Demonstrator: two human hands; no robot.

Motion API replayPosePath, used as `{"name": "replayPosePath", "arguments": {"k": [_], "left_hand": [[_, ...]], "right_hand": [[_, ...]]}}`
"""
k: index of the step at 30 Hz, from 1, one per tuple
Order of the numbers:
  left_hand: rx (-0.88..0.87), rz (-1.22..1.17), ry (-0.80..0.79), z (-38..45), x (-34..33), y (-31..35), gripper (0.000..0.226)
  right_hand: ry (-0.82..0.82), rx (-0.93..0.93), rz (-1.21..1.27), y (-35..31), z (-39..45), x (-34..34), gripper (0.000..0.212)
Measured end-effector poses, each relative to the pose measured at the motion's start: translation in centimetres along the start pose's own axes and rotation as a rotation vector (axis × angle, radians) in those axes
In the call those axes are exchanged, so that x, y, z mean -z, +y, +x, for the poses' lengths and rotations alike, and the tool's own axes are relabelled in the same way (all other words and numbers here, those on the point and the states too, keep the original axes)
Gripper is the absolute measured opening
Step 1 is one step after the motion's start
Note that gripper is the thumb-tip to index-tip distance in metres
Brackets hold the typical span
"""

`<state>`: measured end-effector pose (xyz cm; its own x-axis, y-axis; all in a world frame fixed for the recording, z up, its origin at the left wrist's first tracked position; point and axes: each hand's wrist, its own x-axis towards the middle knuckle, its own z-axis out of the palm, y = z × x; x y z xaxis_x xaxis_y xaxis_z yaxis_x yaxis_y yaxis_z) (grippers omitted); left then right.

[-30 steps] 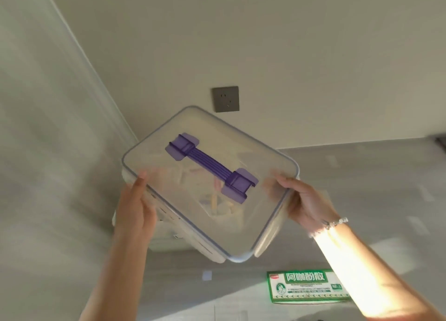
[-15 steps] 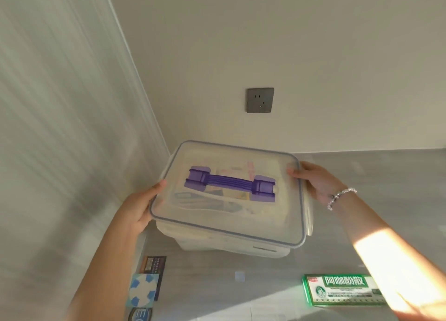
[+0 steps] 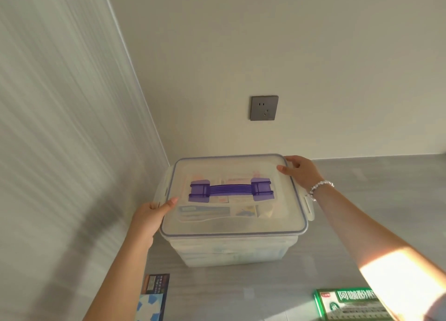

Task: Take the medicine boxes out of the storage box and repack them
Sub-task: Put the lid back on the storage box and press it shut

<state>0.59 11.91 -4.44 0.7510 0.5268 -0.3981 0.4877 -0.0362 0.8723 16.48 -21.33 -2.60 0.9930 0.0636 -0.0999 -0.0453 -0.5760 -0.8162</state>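
Pale cream wall [image 3: 265, 43] fills the upper part of the view, and on the left side hangs a light curtain [image 3: 53, 127] with fine vertical folds. Below them lies a grey floor [image 3: 374, 200] with a wood-like pattern; a patch of sunlight falls on the right forearm.

On this floor, close to the corner between wall and curtain, stands the storage box [image 3: 231, 248], made of cloudy clear plastic. Its lid [image 3: 241, 221] is on top, with a blue-grey seal line around the edge, and a purple handle [image 3: 231, 190] lies flat across the middle of the lid. Through the plastic I can see medicine boxes [image 3: 205, 211] inside, but their print is too blurred to read. The side latch [image 3: 309, 206] at the right edge stands out from the box.

The left hand [image 3: 149, 215] grips the near left edge of the lid, thumb on top and the fingers curled under the rim. The right hand [image 3: 300, 172] holds the far right corner of the lid, fingers bent over the edge; on this wrist is a bead bracelet [image 3: 319, 189].

A green medicine box [image 3: 347, 305] lies flat on the floor at the lower right, partly hidden by the right arm. A blue packet [image 3: 152, 299] lies at the lower left, beside the left forearm. A grey wall socket [image 3: 263, 107] sits on the wall above the box.
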Motion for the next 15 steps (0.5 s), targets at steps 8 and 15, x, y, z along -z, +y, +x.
{"name": "replayPosePath", "arguments": {"k": [8, 15], "left_hand": [[0.026, -0.141, -0.015, 0.5, -0.3, 0.5, 0.030], [0.063, -0.092, -0.100, 0.5, -0.4, 0.7, 0.036]], "right_hand": [[0.041, 0.019, -0.041, -0.8, 0.4, -1.0, 0.049], [0.000, -0.014, -0.059, -0.8, 0.7, -0.5, 0.049]]}}
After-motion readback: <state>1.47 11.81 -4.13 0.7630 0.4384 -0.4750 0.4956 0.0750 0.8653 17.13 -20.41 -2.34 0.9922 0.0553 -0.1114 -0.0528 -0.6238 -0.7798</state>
